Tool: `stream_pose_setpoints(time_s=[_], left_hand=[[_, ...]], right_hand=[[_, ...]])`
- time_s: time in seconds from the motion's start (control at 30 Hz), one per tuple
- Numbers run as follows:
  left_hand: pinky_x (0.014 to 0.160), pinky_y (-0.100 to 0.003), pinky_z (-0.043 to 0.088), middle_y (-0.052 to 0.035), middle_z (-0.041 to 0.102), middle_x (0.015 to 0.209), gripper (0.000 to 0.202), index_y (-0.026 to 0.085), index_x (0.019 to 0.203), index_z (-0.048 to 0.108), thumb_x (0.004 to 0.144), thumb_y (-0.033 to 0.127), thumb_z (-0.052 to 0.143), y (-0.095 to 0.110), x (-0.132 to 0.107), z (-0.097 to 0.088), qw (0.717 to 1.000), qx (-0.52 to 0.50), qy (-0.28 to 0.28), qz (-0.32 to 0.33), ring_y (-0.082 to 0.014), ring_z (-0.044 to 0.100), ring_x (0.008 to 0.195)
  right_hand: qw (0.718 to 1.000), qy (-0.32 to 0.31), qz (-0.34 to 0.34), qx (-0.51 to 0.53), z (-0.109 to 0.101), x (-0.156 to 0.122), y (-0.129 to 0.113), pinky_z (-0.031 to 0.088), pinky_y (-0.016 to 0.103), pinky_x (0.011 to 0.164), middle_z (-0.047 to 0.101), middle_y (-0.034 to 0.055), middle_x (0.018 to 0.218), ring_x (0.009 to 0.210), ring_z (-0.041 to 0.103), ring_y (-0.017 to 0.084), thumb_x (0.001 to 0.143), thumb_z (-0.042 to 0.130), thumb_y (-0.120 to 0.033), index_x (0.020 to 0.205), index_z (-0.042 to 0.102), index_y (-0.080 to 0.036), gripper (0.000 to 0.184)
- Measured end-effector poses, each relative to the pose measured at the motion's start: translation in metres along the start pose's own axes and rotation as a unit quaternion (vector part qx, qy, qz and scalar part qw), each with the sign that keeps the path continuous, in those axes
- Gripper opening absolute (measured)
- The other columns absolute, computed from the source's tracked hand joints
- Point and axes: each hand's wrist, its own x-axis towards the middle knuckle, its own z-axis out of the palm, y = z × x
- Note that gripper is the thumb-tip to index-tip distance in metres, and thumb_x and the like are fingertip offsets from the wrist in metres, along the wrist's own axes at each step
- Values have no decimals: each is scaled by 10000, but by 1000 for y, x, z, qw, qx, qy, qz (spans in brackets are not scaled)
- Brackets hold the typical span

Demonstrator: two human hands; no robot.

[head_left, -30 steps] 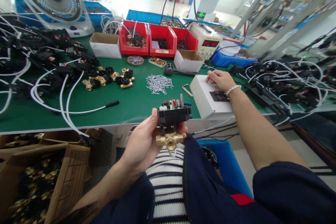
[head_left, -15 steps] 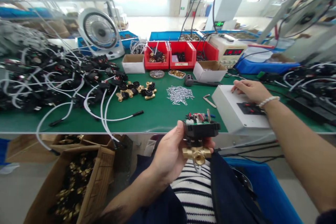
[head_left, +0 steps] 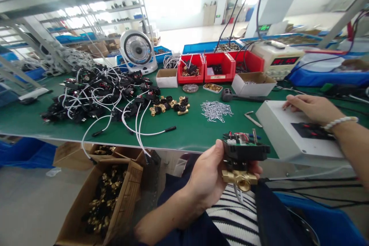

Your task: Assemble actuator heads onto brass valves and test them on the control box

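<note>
The left hand [head_left: 207,178] is closed around a valve [head_left: 243,161], with the thumb pressed on the left side of its black housing and the fingertips curling round to show at the right, beside the brass body. The valve stands upright in this grip. The black housing is on top, open, with red and white wires and small parts showing, and the brass tee sits beneath with one port facing the camera. It is held off the surface [head_left: 184,134], just in front of the near edge and above the person's striped shirt [head_left: 230,215]. The right hand [head_left: 309,108] is well apart from the valve, up and to the right. It lies palm down on a white box [head_left: 276,130] with its fingers loosely stretched out and grips nothing, and a bead bracelet [head_left: 340,122] sits at the wrist. The box rests on the surface, and its near corner is close to the valve's right side. Just left of the box lies a hex key [head_left: 253,119], and beyond that a heap of wire clips [head_left: 216,110]. Farther left are a cluster of brass fittings [head_left: 168,104] and a tangle of black units with white cables [head_left: 92,92]. Red bins [head_left: 217,67], a fan [head_left: 138,50] and a power supply [head_left: 276,59] line the far side. Below the surface, left of the left hand, an open carton [head_left: 115,196] holds more brass parts.
</note>
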Motion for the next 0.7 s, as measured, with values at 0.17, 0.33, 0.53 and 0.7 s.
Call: stream_pose_setpoints(time_s=[0.17, 0.33, 0.53, 0.7], left_hand=[[681, -308, 583, -159, 753, 768, 562, 50, 891, 752, 1054, 372, 321, -1, -2, 4, 999, -37, -14, 8, -201, 732, 665], [641, -273, 585, -141, 754, 748, 452, 67, 874, 752, 1023, 370, 451, -1, -6, 4, 999, -18, 17, 23, -188, 724, 641], [703, -309, 608, -143, 760, 784, 329, 63, 896, 750, 983, 311, 553, 0, -10, 4, 1000, -5, 29, 11, -205, 735, 678], [726, -356, 612, -161, 759, 817, 368, 59, 970, 745, 975, 376, 559, 0, -9, 2, 1000, 12, 17, 12, -241, 742, 719]], right_hand=[[995, 1, -57, 82, 1, -7, -1, 440, 345, 680, 729, 121, 912, 656, 565, 184, 803, 596, -695, 842, 692, -187, 518], [991, -9, -83, 102, 4, -8, 5, 498, 311, 726, 747, 127, 1019, 671, 583, 159, 894, 537, -612, 1009, 695, -171, 483], [988, -3, -103, 113, 6, -3, 13, 515, 291, 677, 759, 109, 978, 636, 590, 145, 883, 537, -659, 1110, 690, -171, 559], [987, -4, -109, 121, 7, -1, 16, 523, 289, 668, 762, 124, 999, 629, 597, 139, 888, 547, -645, 1162, 681, -153, 579]])
